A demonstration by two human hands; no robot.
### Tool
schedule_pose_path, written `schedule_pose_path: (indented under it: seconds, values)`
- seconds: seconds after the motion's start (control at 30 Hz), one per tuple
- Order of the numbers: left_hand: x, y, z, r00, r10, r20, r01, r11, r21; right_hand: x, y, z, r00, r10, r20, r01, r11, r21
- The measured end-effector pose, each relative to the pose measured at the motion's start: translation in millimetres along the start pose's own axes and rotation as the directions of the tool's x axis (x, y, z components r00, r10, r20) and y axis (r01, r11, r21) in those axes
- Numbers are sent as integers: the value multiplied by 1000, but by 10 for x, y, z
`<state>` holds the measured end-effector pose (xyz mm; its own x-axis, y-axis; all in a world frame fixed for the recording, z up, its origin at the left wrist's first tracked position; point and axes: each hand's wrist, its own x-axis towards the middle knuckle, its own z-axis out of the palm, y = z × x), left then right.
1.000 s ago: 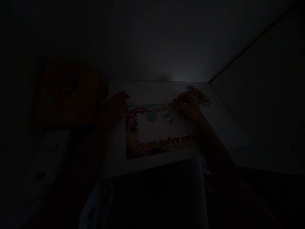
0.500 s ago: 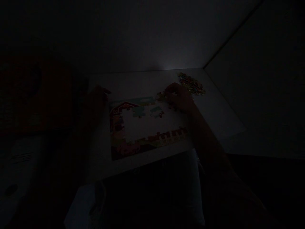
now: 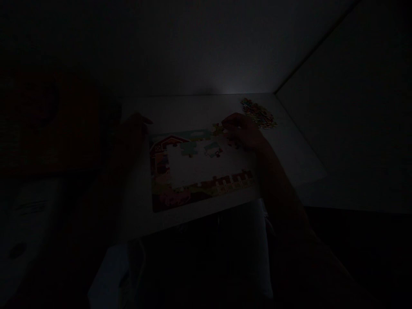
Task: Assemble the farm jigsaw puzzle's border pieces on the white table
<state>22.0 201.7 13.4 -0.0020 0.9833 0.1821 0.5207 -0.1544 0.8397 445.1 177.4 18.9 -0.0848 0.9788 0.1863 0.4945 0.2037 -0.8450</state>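
The scene is very dark. A partly built jigsaw puzzle (image 3: 196, 189) with a red barn and a fence border lies on a white table (image 3: 193, 113). My right hand (image 3: 243, 131) rests at the puzzle's upper right corner, fingers curled over pieces there; what it holds is too dim to make out. My left hand (image 3: 133, 126) lies on the table just left of the puzzle's upper left corner, fingers stretched toward the right. A heap of loose puzzle pieces (image 3: 259, 112) sits beyond my right hand.
A reddish box (image 3: 48, 124) stands to the left of the table. A pale object (image 3: 22, 219) lies lower left. Walls close in behind and to the right. My lap in light cloth (image 3: 251, 240) shows below the table edge.
The view swung so everything sits further left and higher than a second ago. My right hand stays at the puzzle's upper right corner; my left hand stays beside the upper left corner.
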Motion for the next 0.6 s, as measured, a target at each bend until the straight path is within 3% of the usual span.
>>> schedule_pose_path:
  seconds: [0.17, 0.27, 0.4, 0.6]
  values:
    - [-31, 74, -8, 1000, 7, 18, -7, 1000, 24, -51, -103, 45, 985, 56, 163, -56, 998, -2]
    - [-53, 142, -20, 1000, -22, 5, 22, 999, 46, -58, -116, 79, 970, 8, 242, -13, 1000, 20]
    - [-88, 240, -51, 997, -73, 28, 68, 989, 129, -52, -104, 97, 952, -41, 302, 36, 999, 24]
    - [-93, 287, -60, 997, -62, 43, 56, 991, 122, -69, -161, 83, 933, -46, 356, 43, 999, 17]
